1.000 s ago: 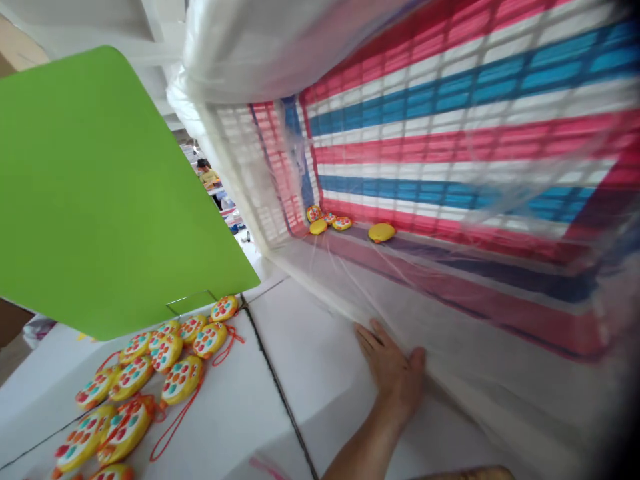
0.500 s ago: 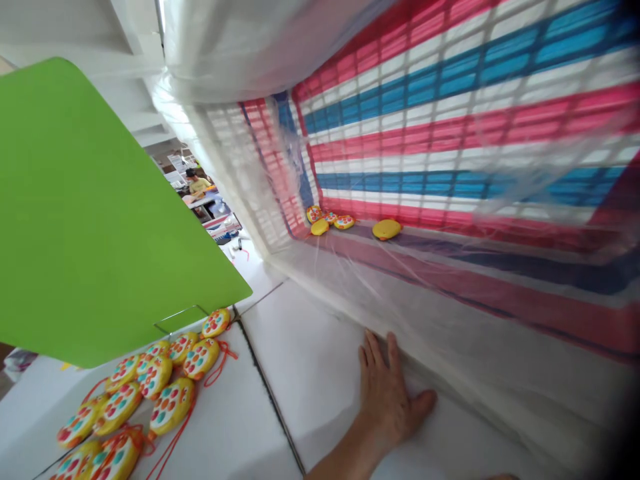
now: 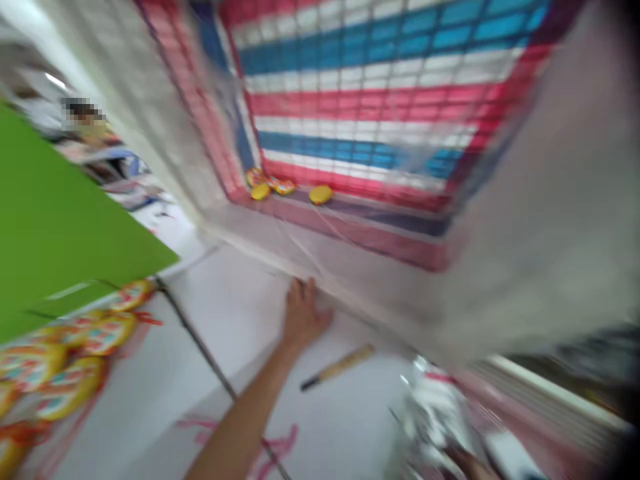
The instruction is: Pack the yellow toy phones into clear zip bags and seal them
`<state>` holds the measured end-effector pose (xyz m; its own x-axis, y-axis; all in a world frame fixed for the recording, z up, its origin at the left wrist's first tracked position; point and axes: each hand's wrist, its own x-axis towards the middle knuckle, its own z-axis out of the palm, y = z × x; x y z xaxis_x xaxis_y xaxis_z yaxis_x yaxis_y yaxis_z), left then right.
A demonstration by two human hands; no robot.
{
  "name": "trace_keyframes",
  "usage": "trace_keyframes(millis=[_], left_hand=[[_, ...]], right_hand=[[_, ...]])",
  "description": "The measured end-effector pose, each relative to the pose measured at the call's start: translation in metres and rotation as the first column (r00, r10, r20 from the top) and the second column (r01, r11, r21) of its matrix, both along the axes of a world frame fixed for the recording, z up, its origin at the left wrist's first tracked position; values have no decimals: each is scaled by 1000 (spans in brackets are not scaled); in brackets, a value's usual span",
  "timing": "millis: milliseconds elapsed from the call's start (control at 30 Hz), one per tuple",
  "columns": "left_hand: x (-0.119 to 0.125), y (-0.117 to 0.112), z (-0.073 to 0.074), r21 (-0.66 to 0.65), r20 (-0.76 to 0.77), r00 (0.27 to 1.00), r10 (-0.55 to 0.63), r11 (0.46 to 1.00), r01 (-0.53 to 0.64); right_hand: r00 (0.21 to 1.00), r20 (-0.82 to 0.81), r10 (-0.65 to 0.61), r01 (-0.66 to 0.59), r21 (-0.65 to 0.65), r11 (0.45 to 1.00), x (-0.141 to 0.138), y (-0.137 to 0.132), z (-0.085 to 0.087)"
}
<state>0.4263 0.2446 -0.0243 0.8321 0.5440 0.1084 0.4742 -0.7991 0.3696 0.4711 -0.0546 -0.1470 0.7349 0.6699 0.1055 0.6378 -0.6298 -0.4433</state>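
My left hand (image 3: 306,317) is open, palm down on the white table, with its fingertips against the lower edge of a big striped woven bag (image 3: 380,103) that stands open toward me. A clear plastic lining covers the bag's inside. Several yellow toy pieces with coloured dots lie at the bottom of the bag, one yellow piece (image 3: 321,195) apart from the others. My right hand (image 3: 470,465) shows only in part at the bottom edge, beside crumpled clear plastic (image 3: 433,417). Blur hides what its fingers do.
A tan pen-like stick (image 3: 340,367) with a dark tip lies below my left hand. On the left, several yellow dotted toys (image 3: 70,390) with red cords lie before a green board (image 3: 60,220). Pink strings (image 3: 280,450) lie near my forearm. A person (image 3: 87,123) sits far back.
The view has swung right and down, so everything sits further left. The stick, the pink strings and the crumpled plastic have come into view. My left hand stays by the bag's edge.
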Motion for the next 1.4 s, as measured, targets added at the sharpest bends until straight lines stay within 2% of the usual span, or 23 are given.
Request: trace_keyframes(millis=[67, 133, 233, 367, 600, 1000, 1167, 1400], left_hand=[[1, 3, 1, -58, 29, 999, -32, 998, 34], [3, 6, -2, 7, 62, 996, -62, 998, 62], [5, 8, -5, 86, 73, 995, -72, 994, 65], [3, 3, -3, 136, 42, 998, -41, 990, 35], [4, 3, -4, 146, 45, 998, -39, 989, 32], [4, 3, -4, 122, 41, 999, -19, 992, 14], [4, 1, -1, 92, 24, 1000, -6, 996, 4], [3, 1, -1, 84, 39, 999, -21, 996, 17]], right_hand=[[1000, -23, 18, -21, -162, 987, -9, -43, 6], [997, -63, 41, -57, -283, 957, -16, -73, 6], [997, -74, 36, -61, -380, 923, -17, -87, -4], [997, -49, 63, -78, -419, 905, -12, -77, -18], [983, -60, 174, -182, -454, 872, -15, -68, -33], [958, -43, 285, -270, -474, 838, -14, -63, -29], [956, -28, 292, -265, -508, 819, -20, -56, -35], [963, -13, 270, -225, -590, 775, -27, -40, -32]])
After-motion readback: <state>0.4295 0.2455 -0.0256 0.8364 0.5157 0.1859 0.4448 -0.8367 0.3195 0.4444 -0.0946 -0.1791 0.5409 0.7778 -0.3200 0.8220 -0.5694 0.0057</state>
